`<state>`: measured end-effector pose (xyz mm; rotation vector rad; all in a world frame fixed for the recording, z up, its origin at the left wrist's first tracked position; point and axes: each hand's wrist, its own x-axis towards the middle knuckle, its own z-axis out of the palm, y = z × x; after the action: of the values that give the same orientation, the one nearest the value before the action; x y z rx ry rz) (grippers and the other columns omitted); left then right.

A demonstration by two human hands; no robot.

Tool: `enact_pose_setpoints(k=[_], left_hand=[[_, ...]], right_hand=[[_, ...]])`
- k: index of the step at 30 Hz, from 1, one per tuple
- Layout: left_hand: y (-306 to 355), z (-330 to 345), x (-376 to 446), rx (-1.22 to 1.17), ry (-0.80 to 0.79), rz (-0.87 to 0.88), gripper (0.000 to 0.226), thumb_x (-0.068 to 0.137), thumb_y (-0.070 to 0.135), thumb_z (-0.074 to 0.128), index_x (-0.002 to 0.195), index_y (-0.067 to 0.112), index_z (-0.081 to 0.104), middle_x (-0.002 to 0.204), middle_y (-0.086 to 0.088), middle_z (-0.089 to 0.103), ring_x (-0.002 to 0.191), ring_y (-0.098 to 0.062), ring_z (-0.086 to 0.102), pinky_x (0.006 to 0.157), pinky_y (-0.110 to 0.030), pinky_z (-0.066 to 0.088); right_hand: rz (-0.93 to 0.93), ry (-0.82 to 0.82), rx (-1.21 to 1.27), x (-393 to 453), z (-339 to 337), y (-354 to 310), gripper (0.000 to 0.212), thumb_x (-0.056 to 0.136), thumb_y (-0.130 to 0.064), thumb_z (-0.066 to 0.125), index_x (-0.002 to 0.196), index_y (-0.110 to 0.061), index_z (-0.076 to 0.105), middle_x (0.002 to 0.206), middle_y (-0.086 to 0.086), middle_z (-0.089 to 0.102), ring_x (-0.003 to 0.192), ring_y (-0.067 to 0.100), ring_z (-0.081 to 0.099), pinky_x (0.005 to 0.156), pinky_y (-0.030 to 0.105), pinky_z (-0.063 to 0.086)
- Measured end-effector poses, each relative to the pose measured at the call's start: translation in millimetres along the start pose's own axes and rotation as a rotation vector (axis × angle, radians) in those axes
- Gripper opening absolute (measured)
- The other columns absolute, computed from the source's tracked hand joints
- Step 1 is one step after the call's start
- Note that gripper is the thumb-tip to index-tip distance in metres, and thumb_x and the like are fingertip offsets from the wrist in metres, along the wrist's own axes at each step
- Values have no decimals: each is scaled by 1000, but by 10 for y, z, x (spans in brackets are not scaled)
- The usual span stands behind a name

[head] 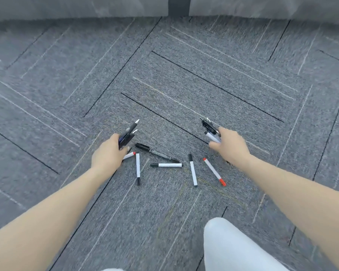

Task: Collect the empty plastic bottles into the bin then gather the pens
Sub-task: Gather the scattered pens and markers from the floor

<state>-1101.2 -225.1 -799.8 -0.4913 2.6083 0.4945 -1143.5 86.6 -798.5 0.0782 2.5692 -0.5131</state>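
White-trousered knee [233, 245] showing nearest. Loose pens [165, 165] lying scattered on grey carpet [184, 85] between hands. Left hand [108, 153] curling fingers round bundle of dark pens [128, 134], tips pointing away. Right hand [228, 145] gripping second pen bundle [210, 132]. Grey wall [76, 6] standing beyond.

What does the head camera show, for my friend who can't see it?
Two hands, left and right, each hold a bunch of pens above grey carpet. Six more pens and markers lie scattered between them, two with red caps.
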Motion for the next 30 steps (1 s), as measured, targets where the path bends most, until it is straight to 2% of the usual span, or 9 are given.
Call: enact_pose_setpoints(k=[2,3,7,11,14,19,24,28,30], left_hand=[[-78,42,32,3,46,0,21,92,33,51,94,14,40,74,-2,49,66,-28,50,59,-33,36],[-119,52,31,6,62,-5,22,93,33,51,92,15,39,73,-2,48,65,-27,49,58,-33,35],[-261,107,-30,48,68,46,26,90,37,54,93,14,43,80,-1,48,66,-24,48,57,-33,33],[-250,231,-69,-68,41,34,34,86,44,58,89,12,48,98,-7,46,74,-29,52,66,-36,40],[-117,290,-95,-99,38,57,37,84,50,57,89,14,51,98,-7,48,75,-31,56,63,-36,42],[18,365,-230,45,-11,167,48,80,57,57,101,15,51,100,-4,52,82,-27,60,66,-36,49],[9,419,-290,105,-57,225,44,81,40,66,106,10,45,108,-10,55,91,-30,59,67,-34,40],[-49,408,-267,10,-106,232,41,81,31,68,108,9,46,110,-11,52,90,-30,59,71,-35,44],[-93,394,-278,63,-98,249,36,82,30,66,107,9,50,109,-10,54,93,-29,58,74,-36,44]], right_hand=[[-23,53,74,-34,81,-21,14,87,-20,58,89,-14,46,66,-4,49,49,12,43,45,25,33],[-37,70,120,-80,129,-34,15,87,-19,58,96,-16,46,68,-5,52,49,12,45,45,25,35],[-8,91,152,-262,269,-19,18,91,-22,56,105,-14,49,68,-1,55,48,15,45,45,25,36],[111,43,158,-421,385,-27,43,82,-51,62,99,-14,47,67,0,52,48,14,42,44,28,37],[147,35,169,-532,496,-84,53,75,-57,65,96,-15,41,71,-1,52,50,14,42,44,27,33],[75,-7,-47,-608,638,-214,61,72,-57,69,105,-17,37,72,-7,51,56,10,51,43,23,34],[114,14,-31,-572,676,-195,62,72,-50,74,110,-16,39,80,-5,55,62,13,56,47,25,39],[157,38,31,-556,686,-132,52,74,-46,74,100,-15,42,75,-7,50,59,10,50,49,26,36],[168,44,15,-531,647,-105,46,74,-46,74,89,-14,44,69,-7,48,56,9,46,47,26,31]])
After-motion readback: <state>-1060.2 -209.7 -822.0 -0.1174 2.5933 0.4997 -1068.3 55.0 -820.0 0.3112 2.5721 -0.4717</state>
